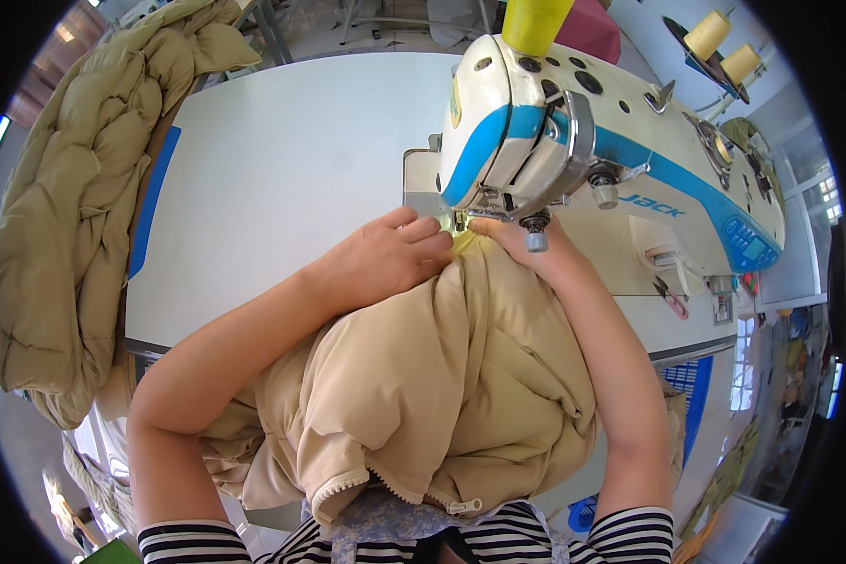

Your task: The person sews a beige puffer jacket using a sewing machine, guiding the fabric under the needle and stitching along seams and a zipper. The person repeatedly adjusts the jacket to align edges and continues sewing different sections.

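A tan padded jacket (376, 376) with a zipper is bunched over my lap and the table's front edge, its upper part reaching the needle area of a white and blue sewing machine (508, 141). My left hand (395, 249) is closed with curled fingers on the jacket's fabric, just left of the presser foot (460, 220). On the other side of the foot, my right hand (517, 237) presses the fabric, its fingers partly hidden behind the machine's head. Light falls yellow on the cloth between both hands. The zipper pull (465, 507) hangs near my body.
More tan padded garments (56, 216) are heaped along the table's left side. Small pink-handled snips (672, 299) lie right of the machine's needle area on the white table (282, 160). Thread cones (708, 36) stand at the back right, and a yellow cup-like container (534, 26) tops the machine.
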Demonstrator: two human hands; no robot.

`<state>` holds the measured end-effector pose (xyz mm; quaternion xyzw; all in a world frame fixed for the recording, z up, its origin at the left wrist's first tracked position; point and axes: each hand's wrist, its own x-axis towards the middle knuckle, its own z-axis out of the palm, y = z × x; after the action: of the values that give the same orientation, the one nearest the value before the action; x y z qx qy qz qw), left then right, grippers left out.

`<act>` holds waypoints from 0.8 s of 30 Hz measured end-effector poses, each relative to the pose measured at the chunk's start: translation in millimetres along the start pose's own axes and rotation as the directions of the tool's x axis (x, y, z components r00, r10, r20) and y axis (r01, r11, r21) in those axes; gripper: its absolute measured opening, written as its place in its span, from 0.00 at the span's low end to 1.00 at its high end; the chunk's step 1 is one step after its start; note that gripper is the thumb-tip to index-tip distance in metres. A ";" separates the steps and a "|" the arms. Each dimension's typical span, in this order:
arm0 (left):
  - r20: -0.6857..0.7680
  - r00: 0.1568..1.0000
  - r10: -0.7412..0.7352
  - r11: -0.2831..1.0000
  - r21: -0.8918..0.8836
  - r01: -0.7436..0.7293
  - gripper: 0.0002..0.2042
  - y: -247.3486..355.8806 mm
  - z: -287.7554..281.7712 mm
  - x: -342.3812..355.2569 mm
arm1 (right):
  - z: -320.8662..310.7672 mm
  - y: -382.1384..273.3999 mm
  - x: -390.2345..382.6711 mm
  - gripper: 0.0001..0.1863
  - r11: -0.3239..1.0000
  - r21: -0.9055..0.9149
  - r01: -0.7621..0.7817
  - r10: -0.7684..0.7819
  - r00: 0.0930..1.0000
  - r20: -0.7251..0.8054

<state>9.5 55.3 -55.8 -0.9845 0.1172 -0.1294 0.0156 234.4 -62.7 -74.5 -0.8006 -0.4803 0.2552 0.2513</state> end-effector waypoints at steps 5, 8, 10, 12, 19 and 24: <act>0.055 0.995 -0.081 0.994 -0.064 0.085 0.17 1.7 5.2 2.0 | 3.4 23.6 19.3 0.23 0.977 -0.117 0.179 -0.169 0.982 0.087; 0.008 0.993 -0.122 0.992 -0.036 0.122 0.17 2.8 6.1 4.3 | 2.8 35.8 34.5 0.23 0.975 -0.135 0.175 -0.159 0.980 0.120; 0.036 0.988 -0.148 0.988 -0.038 0.149 0.16 2.0 7.7 5.4 | 1.2 41.2 42.3 0.23 0.977 -0.124 0.174 -0.162 0.981 0.104; 0.023 0.987 -0.161 0.986 -0.047 0.162 0.16 0.3 10.2 6.6 | -1.5 44.4 47.9 0.23 0.979 -0.111 0.173 -0.164 0.982 0.090; -0.173 0.974 -0.146 0.989 -0.029 0.143 0.10 -6.2 22.7 12.4 | -8.6 49.8 56.4 0.23 0.982 -0.089 0.168 -0.164 0.985 0.044; -0.185 0.971 -0.153 0.988 -0.033 0.150 0.10 -7.4 26.8 13.6 | -11.0 53.2 57.4 0.23 0.983 -0.078 0.168 -0.166 0.986 0.022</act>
<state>30.9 59.3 -77.8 -0.9742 0.0440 -0.2210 -0.0146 299.0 -34.8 -110.4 -0.7650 -0.5574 0.2199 0.2361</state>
